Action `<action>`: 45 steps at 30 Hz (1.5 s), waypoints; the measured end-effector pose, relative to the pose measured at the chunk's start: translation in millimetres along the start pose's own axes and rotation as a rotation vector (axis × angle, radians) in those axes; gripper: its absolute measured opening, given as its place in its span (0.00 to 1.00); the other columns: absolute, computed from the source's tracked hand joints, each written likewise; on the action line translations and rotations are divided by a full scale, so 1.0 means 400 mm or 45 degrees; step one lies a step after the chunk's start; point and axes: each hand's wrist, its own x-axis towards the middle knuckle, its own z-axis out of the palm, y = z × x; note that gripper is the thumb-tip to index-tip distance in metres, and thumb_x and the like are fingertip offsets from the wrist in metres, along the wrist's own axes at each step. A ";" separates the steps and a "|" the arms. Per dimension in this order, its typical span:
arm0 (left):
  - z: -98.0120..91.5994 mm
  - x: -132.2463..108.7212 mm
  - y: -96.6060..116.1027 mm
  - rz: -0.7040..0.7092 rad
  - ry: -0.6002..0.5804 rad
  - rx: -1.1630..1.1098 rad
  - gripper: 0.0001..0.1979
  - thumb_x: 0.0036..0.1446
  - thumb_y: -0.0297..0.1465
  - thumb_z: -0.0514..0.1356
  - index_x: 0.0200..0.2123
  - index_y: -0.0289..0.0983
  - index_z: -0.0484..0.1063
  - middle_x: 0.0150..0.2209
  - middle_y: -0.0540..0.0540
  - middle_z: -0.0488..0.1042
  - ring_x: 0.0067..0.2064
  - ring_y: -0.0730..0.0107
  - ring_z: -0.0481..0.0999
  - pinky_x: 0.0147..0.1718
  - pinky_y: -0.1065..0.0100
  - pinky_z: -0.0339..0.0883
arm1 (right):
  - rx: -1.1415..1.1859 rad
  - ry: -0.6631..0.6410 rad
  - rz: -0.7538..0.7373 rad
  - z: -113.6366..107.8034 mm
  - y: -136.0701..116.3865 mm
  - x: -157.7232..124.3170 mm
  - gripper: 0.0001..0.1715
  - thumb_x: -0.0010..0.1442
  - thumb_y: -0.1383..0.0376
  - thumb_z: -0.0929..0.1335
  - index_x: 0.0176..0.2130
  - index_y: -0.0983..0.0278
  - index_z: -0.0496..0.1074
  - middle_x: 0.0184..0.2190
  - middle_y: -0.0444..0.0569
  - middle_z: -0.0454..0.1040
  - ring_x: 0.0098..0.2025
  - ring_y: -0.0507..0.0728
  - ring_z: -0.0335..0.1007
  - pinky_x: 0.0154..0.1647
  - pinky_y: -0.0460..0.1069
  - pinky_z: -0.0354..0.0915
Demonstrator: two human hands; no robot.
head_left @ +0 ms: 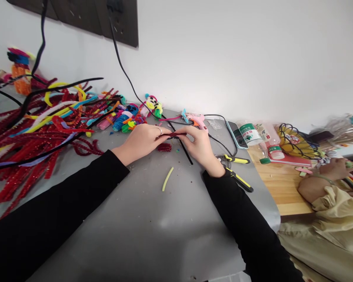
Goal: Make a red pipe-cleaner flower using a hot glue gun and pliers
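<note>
Between my two hands runs a dark red pipe cleaner (176, 134), pinched at both ends above the grey table mat (141, 231). My left hand (144, 141), with a ring on one finger, is closed on its left part. On the other end, the fingers of my right hand (198, 147) are closed. Just below the hands lies a short folded red pipe cleaner bundle (164, 147). A black pipe cleaner (186, 152) slants under them. Nearer to me is a short pale green piece (167, 179). Yellow-and-black pliers (238, 172) lie beside my right wrist.
Many loose pipe cleaners (41, 133) cover the left side. Small colourful figures (129, 115) and a pink glue gun (197, 120) sit by the wall. A phone (237, 135) and bottles (250, 134) stand right. Another person's arm (319, 184) is at the wooden table (282, 190).
</note>
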 end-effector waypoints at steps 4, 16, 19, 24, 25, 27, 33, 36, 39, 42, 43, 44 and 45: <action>0.000 0.001 0.000 -0.001 -0.007 0.009 0.16 0.68 0.31 0.57 0.49 0.40 0.84 0.45 0.46 0.86 0.43 0.56 0.86 0.42 0.63 0.76 | -0.025 0.013 0.007 0.002 0.001 -0.001 0.09 0.66 0.70 0.68 0.40 0.60 0.80 0.38 0.46 0.84 0.41 0.58 0.79 0.48 0.54 0.74; 0.000 0.002 0.000 -0.016 -0.026 0.002 0.16 0.69 0.33 0.56 0.49 0.41 0.84 0.45 0.46 0.86 0.44 0.56 0.86 0.44 0.62 0.77 | -0.007 -0.002 0.017 -0.001 -0.002 0.000 0.10 0.67 0.70 0.67 0.41 0.60 0.79 0.39 0.47 0.84 0.42 0.58 0.79 0.48 0.54 0.74; 0.001 0.001 0.000 -0.013 -0.023 0.000 0.16 0.68 0.32 0.57 0.49 0.41 0.84 0.45 0.46 0.86 0.44 0.56 0.86 0.44 0.62 0.76 | -0.009 0.008 0.009 0.001 -0.001 0.000 0.09 0.67 0.70 0.68 0.40 0.60 0.79 0.38 0.47 0.83 0.41 0.58 0.79 0.47 0.53 0.74; -0.002 0.000 0.001 -0.014 -0.018 0.002 0.16 0.68 0.32 0.56 0.49 0.41 0.84 0.45 0.47 0.86 0.43 0.58 0.86 0.42 0.63 0.76 | -0.024 0.013 0.011 0.001 -0.001 0.000 0.09 0.67 0.69 0.68 0.40 0.60 0.80 0.38 0.47 0.84 0.41 0.58 0.79 0.48 0.54 0.73; -0.002 0.000 0.001 -0.013 -0.019 0.001 0.16 0.68 0.33 0.56 0.49 0.41 0.84 0.45 0.47 0.86 0.43 0.58 0.86 0.42 0.63 0.76 | -0.024 0.009 0.018 0.000 -0.001 0.000 0.09 0.67 0.69 0.68 0.40 0.60 0.80 0.38 0.47 0.83 0.41 0.58 0.79 0.48 0.54 0.73; -0.002 0.000 -0.001 -0.011 -0.019 -0.002 0.15 0.68 0.33 0.57 0.49 0.41 0.84 0.45 0.47 0.86 0.43 0.58 0.86 0.42 0.63 0.76 | -0.022 -0.005 0.033 -0.001 -0.002 0.000 0.10 0.67 0.69 0.67 0.41 0.60 0.80 0.39 0.47 0.84 0.42 0.59 0.79 0.48 0.54 0.73; 0.001 0.000 -0.004 -0.004 -0.018 -0.001 0.16 0.68 0.33 0.56 0.49 0.42 0.84 0.45 0.47 0.86 0.43 0.57 0.86 0.43 0.63 0.77 | -0.006 -0.012 0.031 -0.001 -0.002 -0.001 0.10 0.67 0.69 0.67 0.41 0.60 0.80 0.39 0.48 0.84 0.43 0.59 0.79 0.49 0.54 0.73; 0.000 0.000 -0.002 -0.010 -0.010 -0.003 0.16 0.68 0.33 0.56 0.49 0.42 0.84 0.45 0.47 0.86 0.43 0.57 0.86 0.43 0.63 0.77 | -0.027 -0.008 0.037 -0.001 -0.002 -0.002 0.09 0.67 0.69 0.68 0.41 0.60 0.80 0.39 0.47 0.83 0.42 0.59 0.79 0.48 0.54 0.73; -0.003 0.001 0.001 -0.014 -0.012 -0.002 0.16 0.68 0.33 0.56 0.49 0.43 0.84 0.44 0.47 0.86 0.43 0.58 0.86 0.42 0.64 0.76 | -0.039 -0.012 0.045 -0.001 -0.003 -0.001 0.09 0.67 0.68 0.68 0.41 0.59 0.80 0.39 0.47 0.84 0.42 0.59 0.79 0.49 0.54 0.74; -0.003 0.002 0.002 -0.018 -0.023 -0.003 0.16 0.68 0.33 0.56 0.49 0.42 0.84 0.45 0.47 0.86 0.43 0.58 0.86 0.43 0.63 0.76 | -0.022 -0.014 0.046 -0.001 -0.003 0.000 0.10 0.67 0.69 0.67 0.41 0.60 0.80 0.39 0.47 0.84 0.42 0.59 0.79 0.48 0.54 0.74; -0.002 0.002 0.002 -0.020 -0.028 -0.004 0.16 0.68 0.33 0.56 0.49 0.42 0.84 0.45 0.47 0.86 0.43 0.58 0.86 0.44 0.63 0.76 | -0.015 -0.017 0.047 -0.002 -0.003 0.000 0.10 0.67 0.69 0.67 0.41 0.60 0.80 0.39 0.47 0.84 0.42 0.59 0.79 0.48 0.54 0.74; -0.002 0.002 0.001 -0.023 -0.031 -0.005 0.16 0.68 0.33 0.56 0.49 0.42 0.84 0.45 0.47 0.86 0.44 0.58 0.86 0.44 0.63 0.76 | -0.011 -0.020 0.050 -0.002 -0.004 0.000 0.10 0.67 0.69 0.67 0.41 0.60 0.80 0.39 0.48 0.84 0.43 0.59 0.79 0.48 0.54 0.74; -0.001 0.002 0.001 -0.025 -0.035 -0.007 0.16 0.68 0.33 0.56 0.49 0.42 0.84 0.46 0.47 0.86 0.44 0.57 0.86 0.45 0.63 0.76 | -0.008 -0.022 0.053 -0.002 -0.004 0.000 0.10 0.67 0.69 0.67 0.41 0.60 0.80 0.39 0.48 0.84 0.43 0.59 0.79 0.49 0.55 0.74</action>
